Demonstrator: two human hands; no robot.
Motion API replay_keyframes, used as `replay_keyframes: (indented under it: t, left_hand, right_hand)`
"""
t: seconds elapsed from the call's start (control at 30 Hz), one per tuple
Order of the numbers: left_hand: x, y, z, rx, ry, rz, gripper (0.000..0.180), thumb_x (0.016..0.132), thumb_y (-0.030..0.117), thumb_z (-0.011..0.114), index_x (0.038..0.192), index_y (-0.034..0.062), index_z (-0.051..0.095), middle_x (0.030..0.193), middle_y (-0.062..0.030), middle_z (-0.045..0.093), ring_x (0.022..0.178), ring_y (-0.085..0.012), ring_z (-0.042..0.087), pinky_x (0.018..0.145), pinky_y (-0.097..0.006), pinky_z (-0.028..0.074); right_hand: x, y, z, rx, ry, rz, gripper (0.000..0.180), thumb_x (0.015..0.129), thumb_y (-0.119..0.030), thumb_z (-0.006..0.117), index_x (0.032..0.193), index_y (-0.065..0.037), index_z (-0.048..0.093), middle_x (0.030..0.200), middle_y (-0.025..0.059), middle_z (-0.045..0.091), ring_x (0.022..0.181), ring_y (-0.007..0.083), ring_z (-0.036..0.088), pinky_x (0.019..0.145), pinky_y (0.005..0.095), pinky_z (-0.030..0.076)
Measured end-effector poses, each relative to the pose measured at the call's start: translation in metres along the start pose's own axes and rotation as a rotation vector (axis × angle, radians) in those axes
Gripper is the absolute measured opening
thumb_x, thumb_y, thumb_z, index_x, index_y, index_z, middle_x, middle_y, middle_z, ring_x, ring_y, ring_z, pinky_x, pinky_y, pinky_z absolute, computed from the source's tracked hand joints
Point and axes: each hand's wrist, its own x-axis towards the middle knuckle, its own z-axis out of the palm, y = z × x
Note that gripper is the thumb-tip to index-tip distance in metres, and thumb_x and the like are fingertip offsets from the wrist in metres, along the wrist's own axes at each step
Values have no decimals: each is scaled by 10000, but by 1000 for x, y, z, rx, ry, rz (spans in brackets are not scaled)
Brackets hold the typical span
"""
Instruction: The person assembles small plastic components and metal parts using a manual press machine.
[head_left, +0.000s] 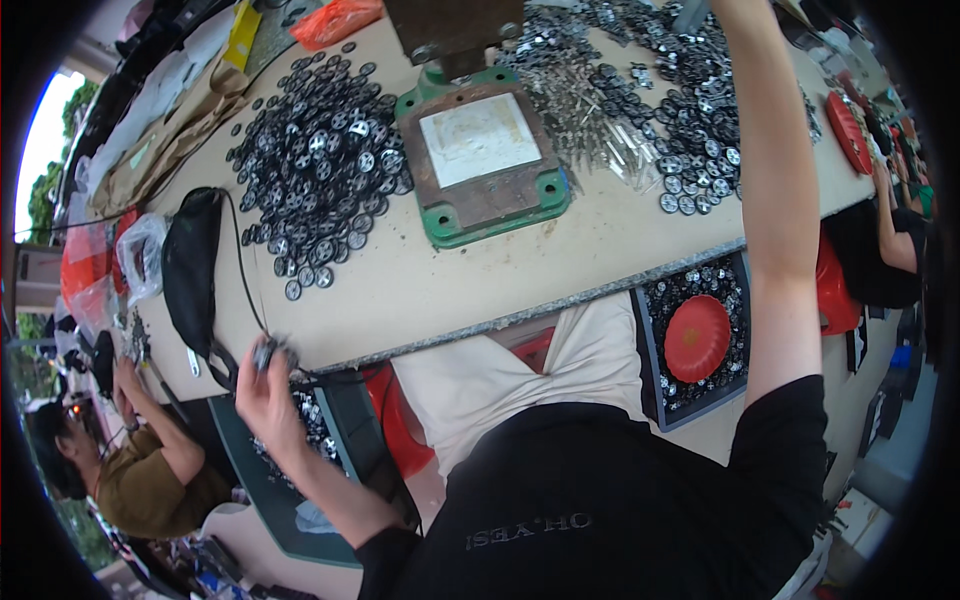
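Over the table's front edge at the left, my left hand [268, 400] is closed, fingertips pinched on a small dark piece [268, 352] with a silvery part. The piece is blurred; it resembles the black wheels with silver spokes heaped on the table. Below that hand is a dark green bin [240, 470] holding more black and silver pieces. A black pouch [190, 265] with a cord lies just beyond the hand. My right forearm [780, 200] stretches across the table's right side to the top edge, where the hand is cut off from view.
A green and brown press base [485, 165] with a white plate stands mid-table. The wheel heap [320, 150] lies left of it, with silver pins [625, 155] and more wheels right. A red dish [697, 338] sits in a grey bin. Another person [150, 470] works at the left.
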Motion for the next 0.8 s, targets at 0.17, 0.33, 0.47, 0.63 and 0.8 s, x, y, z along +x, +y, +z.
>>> replay_keyframes:
  t: [0.17, 0.33, 0.47, 0.63, 0.8]
  left_hand:
    - [-89, -38, -147, 375, 262, -217, 383, 791, 23, 638, 1152, -38, 527, 1020, -100, 591, 897, -157, 568, 774, -271, 453]
    - [-60, 2, -64, 703, 207, 8, 384, 750, 61, 667, 1114, -16, 574, 1050, -151, 601, 978, -222, 559, 841, -317, 422]
    - [9, -3, 31, 497, 58, 174, 237, 798, 87, 637, 1026, 22, 630, 854, -52, 626, 701, -94, 536, 592, -231, 415]
    - [70, -29, 86, 674, 77, 245, 236, 761, 125, 662, 952, -12, 638, 771, -122, 587, 662, -184, 550, 595, -290, 440]
    - [74, -33, 86, 666, 82, 298, 225, 725, 119, 699, 909, -1, 650, 789, -99, 607, 621, -159, 550, 603, -271, 445]
  right_hand:
    - [-141, 69, 28, 71, -315, 312, 259, 832, -232, 602, 1000, -36, 632, 970, 67, 626, 854, 155, 595, 700, 260, 465]
    - [-200, 72, 37, 40, -360, 543, 217, 818, -188, 609, 940, -14, 645, 890, 71, 636, 760, 143, 570, 661, 271, 448]
    - [-218, 63, 47, 4, -425, 585, 205, 813, -175, 606, 918, -5, 647, 859, 93, 633, 698, 168, 561, 619, 281, 433]
    - [-225, 56, 40, -5, -385, 571, 189, 803, -154, 609, 901, 3, 644, 816, 114, 630, 670, 199, 576, 623, 297, 446]
    - [-221, 54, 35, -45, -456, 595, 160, 754, -96, 614, 875, 4, 644, 818, 129, 632, 690, 227, 597, 639, 306, 460]
